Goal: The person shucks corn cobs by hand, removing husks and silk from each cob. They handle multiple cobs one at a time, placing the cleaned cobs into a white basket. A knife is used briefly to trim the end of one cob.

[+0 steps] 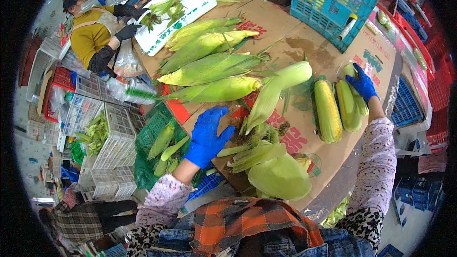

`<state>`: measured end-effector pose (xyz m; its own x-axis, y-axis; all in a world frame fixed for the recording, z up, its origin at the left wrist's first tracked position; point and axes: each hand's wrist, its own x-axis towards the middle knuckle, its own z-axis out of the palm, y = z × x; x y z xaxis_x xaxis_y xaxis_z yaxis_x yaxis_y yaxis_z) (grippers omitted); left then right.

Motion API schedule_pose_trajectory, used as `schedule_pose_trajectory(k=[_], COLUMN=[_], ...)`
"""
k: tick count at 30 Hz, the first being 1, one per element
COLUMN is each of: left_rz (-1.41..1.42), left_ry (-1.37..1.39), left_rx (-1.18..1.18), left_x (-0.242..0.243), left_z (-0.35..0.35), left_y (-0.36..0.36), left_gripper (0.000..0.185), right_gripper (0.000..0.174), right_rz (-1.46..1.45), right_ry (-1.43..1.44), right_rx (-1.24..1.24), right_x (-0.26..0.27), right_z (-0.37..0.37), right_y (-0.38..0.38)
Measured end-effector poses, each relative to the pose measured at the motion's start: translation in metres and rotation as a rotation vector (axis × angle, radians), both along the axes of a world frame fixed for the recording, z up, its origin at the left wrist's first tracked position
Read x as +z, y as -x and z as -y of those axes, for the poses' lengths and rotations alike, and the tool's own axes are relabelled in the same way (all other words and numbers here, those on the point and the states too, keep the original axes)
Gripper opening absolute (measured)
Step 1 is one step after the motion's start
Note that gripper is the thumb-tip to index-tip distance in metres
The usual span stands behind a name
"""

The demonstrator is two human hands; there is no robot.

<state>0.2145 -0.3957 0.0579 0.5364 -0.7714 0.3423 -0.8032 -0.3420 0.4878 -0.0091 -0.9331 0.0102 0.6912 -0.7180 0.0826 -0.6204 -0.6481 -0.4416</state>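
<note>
My left hand (208, 138), in a blue glove, is raised with its fingers apart and nothing in them, near the table's left edge. My right hand (364, 82), gloved alike, grips a green ear of corn (361, 104) at the right of the table. Beside it lie a trimmed ear with bare yellow kernels (327, 112) and another ear in pale husk (345, 101). Unhusked ears (214, 65) are lined up farther back on the left. Loose husks (280, 176) and a long peeled husk piece (276, 92) lie between my hands.
Flattened cardboard (271, 16) covers the table. A blue plastic crate (330, 14) stands at the back right, a white foam lid (196, 1) with husk scraps at the back left. A co-worker (93, 32) is beyond it. A green mesh bag (142, 157) and white crates (114, 139) are left.
</note>
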Motion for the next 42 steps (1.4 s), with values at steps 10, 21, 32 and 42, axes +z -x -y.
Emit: schedule_pose_trajectory(k=[10, 21, 32, 42], left_rz=[0.439, 0.250, -0.405, -0.664], left_ry=[-0.129, -0.504, 0.168, 0.149], left_rx=[0.028, 0.110, 0.121, 0.078], left_x=[-0.003, 0.018, 0.048, 0.053], left_z=[0.049, 0.073, -0.012, -0.107], left_y=[-0.136, -0.180, -0.098, -0.008], left_gripper=[0.081, 0.083, 0.078, 0.078], right_gripper=[0.021, 0.100, 0.132, 0.033], right_rz=[0.341, -0.013, -0.499, 0.098], right_ry=[-0.054, -0.005, 0.182, 0.182], right_rx=[0.222, 0.140, 0.783, 0.909], right_x=[0.073, 0.100, 0.058, -0.014], right_z=[-0.222, -0.408, -0.420, -0.379], right_y=[0.040, 0.091, -0.054, -0.078])
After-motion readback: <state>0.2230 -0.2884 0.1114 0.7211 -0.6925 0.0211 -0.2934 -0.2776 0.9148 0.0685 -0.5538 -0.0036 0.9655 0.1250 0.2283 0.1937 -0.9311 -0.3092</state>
